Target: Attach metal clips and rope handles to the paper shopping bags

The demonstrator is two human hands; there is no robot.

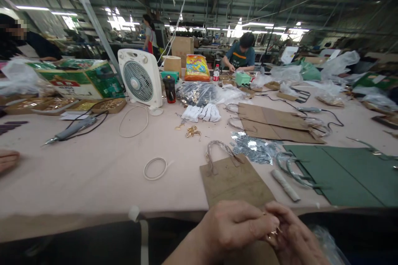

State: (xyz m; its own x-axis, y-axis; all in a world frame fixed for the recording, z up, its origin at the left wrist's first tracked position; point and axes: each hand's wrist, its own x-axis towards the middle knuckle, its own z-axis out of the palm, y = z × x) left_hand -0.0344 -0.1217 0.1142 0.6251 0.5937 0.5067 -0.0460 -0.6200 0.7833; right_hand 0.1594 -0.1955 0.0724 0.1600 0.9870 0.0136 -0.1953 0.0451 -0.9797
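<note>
Close to my body, beyond the table's front edge, my left hand (231, 225) is closed, thumb and fingers pinching a small shiny gold metal fitting (273, 232). My right hand (297, 238) curls around the same fitting from the other side; its exact shape is mostly hidden by the fingers. Just beyond my hands lies a brown bag panel (233, 180) with a plastic-wrapped handle (219, 145), its near end hanging under my hands. To its right rest a grey-beige roll (285, 185) and green bag panels (348, 174) with wrapped handles.
Grey metal-like pieces (255, 148), gold hardware (192, 131), white gloves (201, 112) and more brown panels (276, 122) lie mid-table. A fan (139, 76), soldering-iron-like tool (73, 130) and cord loop (155, 169) are leftward. Another person's hand (8, 160) rests at far left; a co-worker (241, 54) sits opposite.
</note>
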